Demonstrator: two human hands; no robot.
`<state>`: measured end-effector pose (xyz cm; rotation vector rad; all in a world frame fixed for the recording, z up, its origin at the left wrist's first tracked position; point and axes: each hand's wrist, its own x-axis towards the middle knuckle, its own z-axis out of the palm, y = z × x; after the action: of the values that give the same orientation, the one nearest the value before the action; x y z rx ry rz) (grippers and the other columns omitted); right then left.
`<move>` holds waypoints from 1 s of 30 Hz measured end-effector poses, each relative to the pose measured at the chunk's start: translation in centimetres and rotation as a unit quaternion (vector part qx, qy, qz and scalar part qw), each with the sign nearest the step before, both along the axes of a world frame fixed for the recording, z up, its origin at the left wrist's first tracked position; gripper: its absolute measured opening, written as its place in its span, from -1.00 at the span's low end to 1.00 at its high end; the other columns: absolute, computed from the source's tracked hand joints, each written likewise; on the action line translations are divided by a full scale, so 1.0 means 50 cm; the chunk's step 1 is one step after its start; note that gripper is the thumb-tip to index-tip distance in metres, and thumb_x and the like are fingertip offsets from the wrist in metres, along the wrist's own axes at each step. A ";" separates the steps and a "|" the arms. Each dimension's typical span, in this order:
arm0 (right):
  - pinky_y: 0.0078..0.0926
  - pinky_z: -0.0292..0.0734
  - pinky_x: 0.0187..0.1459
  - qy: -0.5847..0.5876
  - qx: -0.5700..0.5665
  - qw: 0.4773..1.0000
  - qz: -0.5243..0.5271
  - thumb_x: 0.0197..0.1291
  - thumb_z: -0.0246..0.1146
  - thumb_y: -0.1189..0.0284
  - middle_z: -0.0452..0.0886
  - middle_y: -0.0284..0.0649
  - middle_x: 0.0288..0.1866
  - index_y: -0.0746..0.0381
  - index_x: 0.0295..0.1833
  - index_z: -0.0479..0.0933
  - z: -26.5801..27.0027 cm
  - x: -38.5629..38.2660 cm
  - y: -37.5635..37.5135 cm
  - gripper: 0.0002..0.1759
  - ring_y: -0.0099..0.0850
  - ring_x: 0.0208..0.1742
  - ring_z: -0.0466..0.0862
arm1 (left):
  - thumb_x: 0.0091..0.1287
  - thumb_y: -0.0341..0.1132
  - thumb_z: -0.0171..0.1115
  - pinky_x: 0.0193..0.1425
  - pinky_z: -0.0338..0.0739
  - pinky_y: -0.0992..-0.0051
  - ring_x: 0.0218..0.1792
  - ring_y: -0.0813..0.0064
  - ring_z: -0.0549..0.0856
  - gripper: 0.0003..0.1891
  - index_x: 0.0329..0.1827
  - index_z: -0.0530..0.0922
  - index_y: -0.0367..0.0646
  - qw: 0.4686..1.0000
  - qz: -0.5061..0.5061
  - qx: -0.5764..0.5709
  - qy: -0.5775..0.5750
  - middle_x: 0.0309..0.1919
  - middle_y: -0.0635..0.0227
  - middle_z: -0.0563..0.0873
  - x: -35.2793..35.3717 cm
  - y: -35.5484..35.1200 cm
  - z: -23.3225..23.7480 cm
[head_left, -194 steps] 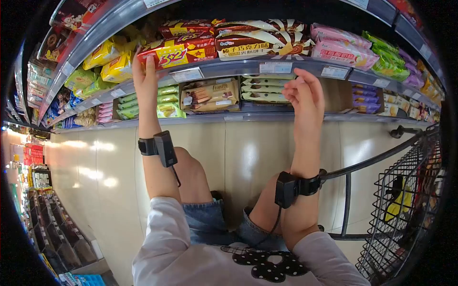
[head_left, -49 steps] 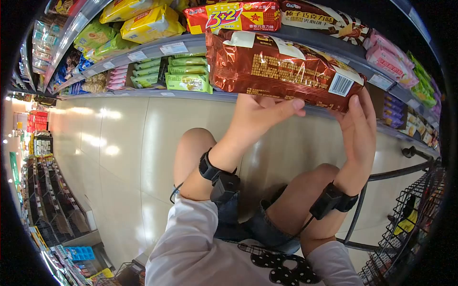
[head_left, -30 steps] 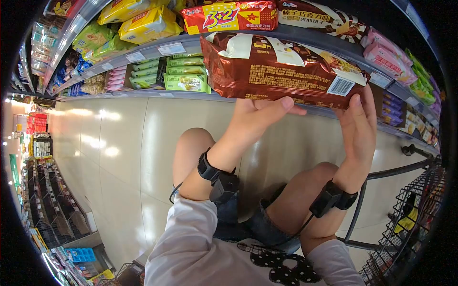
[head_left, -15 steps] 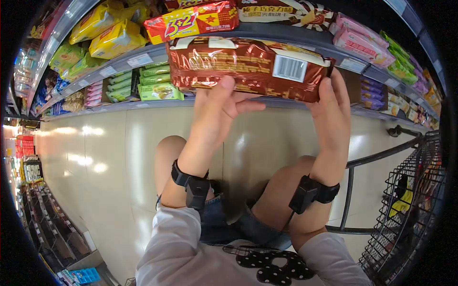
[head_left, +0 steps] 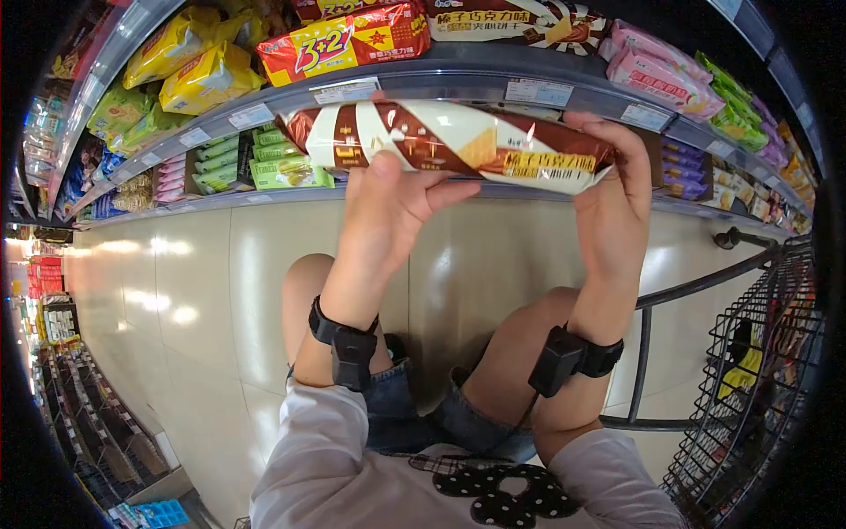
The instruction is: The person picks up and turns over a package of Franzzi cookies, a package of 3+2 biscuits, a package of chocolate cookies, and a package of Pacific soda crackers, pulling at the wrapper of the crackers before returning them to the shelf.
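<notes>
Both my hands hold a long brown and cream packet of sandwich biscuits (head_left: 449, 141) level in front of the shelf. My left hand (head_left: 385, 212) grips its left part, thumb on the near face and other fingers mostly behind or below. At the right end, my right hand (head_left: 614, 198) has its fingers curled over the top corner. A side with a biscuit picture and Chinese lettering faces me. On the shelf behind lie a red and yellow 3+2 biscuit packet (head_left: 344, 42) and a similar brown and cream packet (head_left: 515, 25).
Yellow packets (head_left: 211, 79) lie at the upper left, pink packets (head_left: 661, 79) at the upper right. Green packets (head_left: 286, 163) fill part of the lower shelf. A black wire shopping cart (head_left: 749, 353) stands at my right, its handle (head_left: 705, 278) reaching towards my right forearm.
The biscuit packet has been turned over lengthwise. Its barcode side has gone out of sight, and the cream side with the biscuit picture now faces me.
</notes>
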<state>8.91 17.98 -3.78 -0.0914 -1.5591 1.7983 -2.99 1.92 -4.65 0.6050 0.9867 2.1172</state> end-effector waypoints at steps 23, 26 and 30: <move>-0.46 0.33 0.13 0.000 -0.054 0.998 0.032 -0.19 0.24 0.74 0.30 -0.04 0.20 0.27 0.32 0.05 0.034 -0.010 -0.022 -0.13 -0.35 0.18 0.36 | 0.18 -0.26 0.13 0.11 0.42 0.06 0.09 0.15 0.46 -0.40 0.25 0.13 -0.24 0.998 0.031 0.054 -0.012 0.13 0.11 0.39 0.002 -0.001 0.014; -0.45 0.29 0.17 -0.006 -0.047 0.999 -0.012 -0.23 0.15 0.83 0.27 0.00 0.24 0.28 0.31 0.06 0.037 -0.016 -0.024 -0.13 -0.32 0.24 0.32 | 0.16 -0.15 0.16 0.08 0.42 0.02 0.13 0.14 0.43 -0.35 0.26 0.13 -0.21 0.996 -0.028 0.070 0.040 0.18 0.13 0.35 -0.003 -0.006 0.013; -0.48 0.26 0.19 -0.020 -0.005 1.000 -0.013 -0.25 0.03 0.82 0.23 -0.03 0.27 0.27 0.31 0.06 0.028 -0.016 -0.013 -0.15 -0.36 0.25 0.31 | 0.20 -0.26 0.11 0.08 0.43 0.04 0.10 0.14 0.46 -0.39 0.27 0.10 -0.23 0.999 -0.020 0.006 0.034 0.15 0.11 0.39 0.005 -0.011 0.015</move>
<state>8.10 17.31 -2.40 -0.1528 -1.5702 1.7934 -2.72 1.37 -3.88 0.7019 0.9917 2.0798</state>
